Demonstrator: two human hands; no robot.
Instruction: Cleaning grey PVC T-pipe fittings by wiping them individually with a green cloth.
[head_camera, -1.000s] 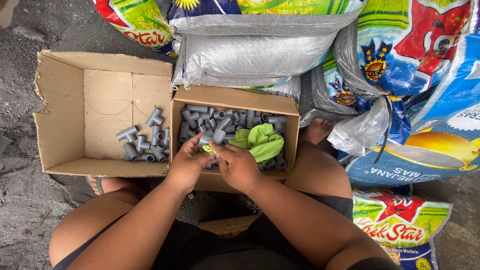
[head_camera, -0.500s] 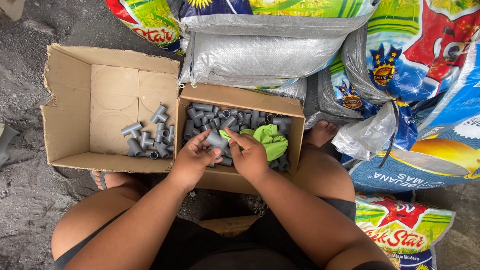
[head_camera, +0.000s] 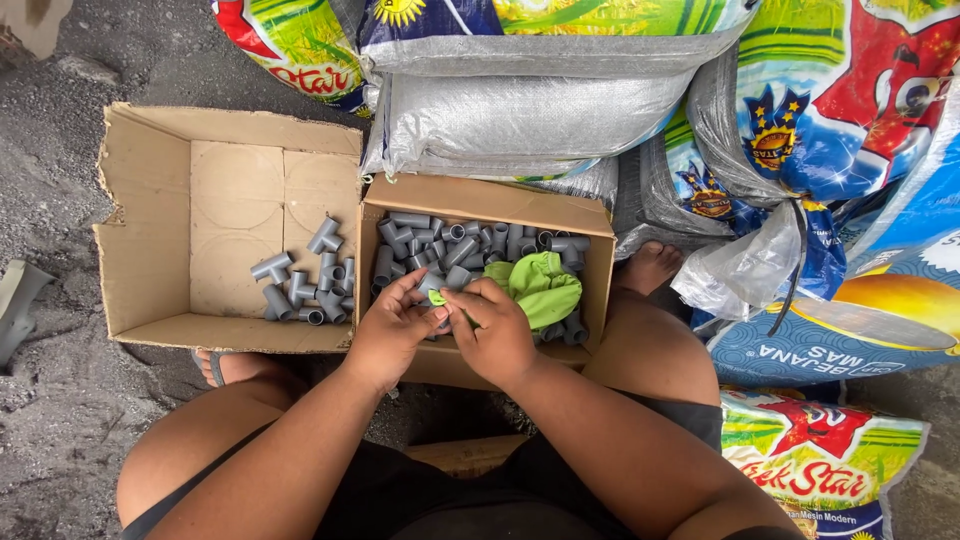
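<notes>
Grey plastic is basically all we see here, so many little PVC tee fittings. Our left hand (head_camera: 392, 330) and right hand (head_camera: 495, 335) are pressed together over the near edge of the smaller cardboard box (head_camera: 480, 200). The fingers are curled in around something small between them, with a bit of green cloth (head_camera: 540, 285) poking out by the thumbs. It looks like one fitting is pinched in there, but the fingers cover it, so we can't say for sure which hand actually has it.

The rest of that rag sits bunched on top of the full pile of grey tees (head_camera: 455, 245) in the small box.

Just to the left, touching it, is the bigger open carton (head_camera: 150, 220), with only a small cluster of tees (head_camera: 305, 285) lying in its right-hand corner. Most of its floor is bare cardboard.

Going by that, we'd guess this is early days: a dozen or so moved over, a packed box still to go.

Behind the boxes are stacked woven sacks (head_camera: 520, 110) and a clear plastic bag (head_camera: 745, 265).
</notes>
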